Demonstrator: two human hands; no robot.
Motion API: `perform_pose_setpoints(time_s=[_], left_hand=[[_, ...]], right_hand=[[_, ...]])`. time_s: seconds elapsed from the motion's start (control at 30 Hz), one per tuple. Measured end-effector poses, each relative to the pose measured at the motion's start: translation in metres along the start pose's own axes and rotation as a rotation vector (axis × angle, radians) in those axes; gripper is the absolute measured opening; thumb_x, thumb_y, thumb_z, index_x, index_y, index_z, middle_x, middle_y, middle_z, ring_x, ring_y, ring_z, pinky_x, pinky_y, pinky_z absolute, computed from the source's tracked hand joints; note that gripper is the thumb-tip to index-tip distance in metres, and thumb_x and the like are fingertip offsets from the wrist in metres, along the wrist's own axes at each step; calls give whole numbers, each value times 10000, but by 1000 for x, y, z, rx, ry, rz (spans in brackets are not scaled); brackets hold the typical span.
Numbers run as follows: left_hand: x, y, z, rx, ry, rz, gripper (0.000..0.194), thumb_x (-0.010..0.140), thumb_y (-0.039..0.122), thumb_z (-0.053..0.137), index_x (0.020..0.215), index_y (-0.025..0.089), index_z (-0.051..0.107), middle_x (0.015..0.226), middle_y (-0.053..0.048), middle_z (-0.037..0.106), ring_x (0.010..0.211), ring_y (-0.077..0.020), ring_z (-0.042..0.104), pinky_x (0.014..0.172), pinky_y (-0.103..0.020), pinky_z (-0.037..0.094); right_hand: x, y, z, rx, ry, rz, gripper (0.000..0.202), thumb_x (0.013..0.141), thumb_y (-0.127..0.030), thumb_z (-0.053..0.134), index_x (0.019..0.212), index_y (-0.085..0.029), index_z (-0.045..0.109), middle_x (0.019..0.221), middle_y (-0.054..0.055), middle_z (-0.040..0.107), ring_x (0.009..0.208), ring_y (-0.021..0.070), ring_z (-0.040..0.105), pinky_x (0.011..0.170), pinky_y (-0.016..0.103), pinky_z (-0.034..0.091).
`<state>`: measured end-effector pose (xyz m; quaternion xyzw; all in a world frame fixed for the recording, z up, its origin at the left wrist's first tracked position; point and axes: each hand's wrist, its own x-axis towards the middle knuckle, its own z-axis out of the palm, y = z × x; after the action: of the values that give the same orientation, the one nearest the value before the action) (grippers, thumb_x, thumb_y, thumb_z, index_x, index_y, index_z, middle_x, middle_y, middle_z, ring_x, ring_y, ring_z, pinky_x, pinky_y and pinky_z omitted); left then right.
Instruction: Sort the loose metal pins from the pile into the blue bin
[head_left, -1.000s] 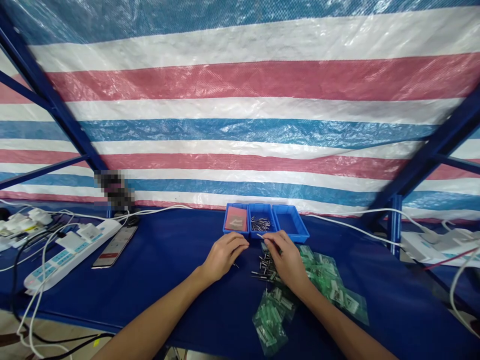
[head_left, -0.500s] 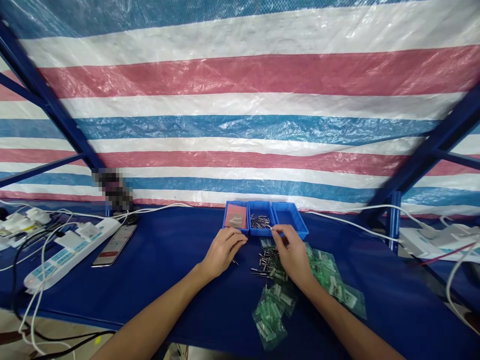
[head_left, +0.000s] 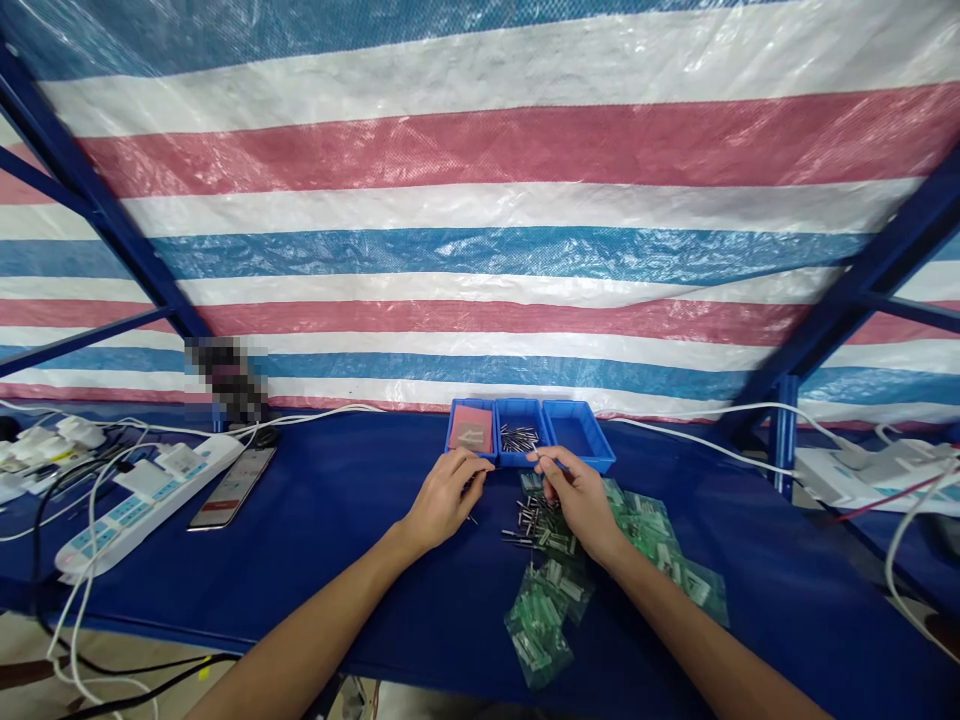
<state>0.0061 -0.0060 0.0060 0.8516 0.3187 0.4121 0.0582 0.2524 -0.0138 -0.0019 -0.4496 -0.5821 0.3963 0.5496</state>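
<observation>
- Striped sheet (head_left: pixel 480 150): it rises behind everything as a backdrop.
- Counter (head_left: pixel 337 580): dark blue, it carries the trays, bags and loose parts.
- Green bags (head_left: pixel 536 625): clear film pouches, in front of and beside the right wrist. They look soft and slippery; an edge would be the place to take them.
- Blue trays (head_left: pixel 576 430): three in a row beyond the hands; the left one holds a pink pad (head_left: pixel 469 420), the middle one slim metal pieces (head_left: pixel 519 438).
- Left hand (head_left: pixel 446 500): fingers curled together just in front of the left tray; whether its grip has anything in it, I cannot tell.
- Right hand (head_left: pixel 585 500): thumb and fingers pinched, its grip closed on a slender piece.
- Loose parts (head_left: pixel 531 520): small, dark and metallic, heaped between the hands near the bags.
- Slender piece (head_left: pixel 533 456): at the right fingertips, by the middle tray's front wall. Probably light, stiff and a little slick, hardly fragile; best pinched around mid-length between thumb and forefinger.
</observation>
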Motion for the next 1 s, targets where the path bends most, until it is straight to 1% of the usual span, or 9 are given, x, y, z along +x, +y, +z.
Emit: perform_pose_setpoints(time_s=[0.07,0.23,0.4,0.53,0.73,0.87,1.0], left_hand=[[0,0,0,-3,-10,-15,218,1121,216,475,1259,215,643,1103,-95,675,1047,-218,650,936,-361,536],[-1,1,-1,-16,-35,-40,195,1124,213,472,1237,209,630,1088,-86,662,1009,-206,631,908,-327,531],[-2,0,1,-17,-47,-42,176,1126,220,477,1225,206,622,1076,-81,650,985,-199,613,878,-309,519],[-3,-1,2,8,-39,-49,165,1128,248,491,1202,204,631,1035,-72,650,919,-191,599,864,-314,510],[-3,-3,2,22,-35,-41,168,1126,300,515,1182,203,640,953,-53,631,875,-190,590,835,-307,493],[-3,-3,2,20,-41,-40,169,1122,315,530,1195,208,638,936,-46,628,853,-188,586,821,-305,491],[-3,-3,2,17,-42,-39,155,1113,319,552,1176,206,637,927,-44,630,827,-184,574,793,-299,482]], right_hand=[[0,-1,0,33,17,26,420,993,-608,644,1087,-215,757,863,31,637,540,135,504,484,278,446],[1,2,0,62,46,16,396,986,-600,659,1077,-221,730,874,25,637,527,126,501,476,274,424],[-1,4,1,-9,70,-13,382,995,-593,646,1059,-222,709,883,34,663,539,143,518,497,289,426],[-3,4,3,-74,65,-41,364,1022,-579,611,1078,-231,702,895,36,674,561,159,537,530,302,449],[-4,9,3,-82,38,-62,314,1040,-544,596,1104,-248,679,1016,55,682,598,166,549,555,315,467],[-5,10,3,-105,44,-88,313,1038,-545,599,1114,-253,679,989,61,664,638,185,555,568,322,482],[-6,7,3,-171,65,-140,287,1036,-515,621,1101,-244,692,950,55,647,705,200,566,620,328,490]])
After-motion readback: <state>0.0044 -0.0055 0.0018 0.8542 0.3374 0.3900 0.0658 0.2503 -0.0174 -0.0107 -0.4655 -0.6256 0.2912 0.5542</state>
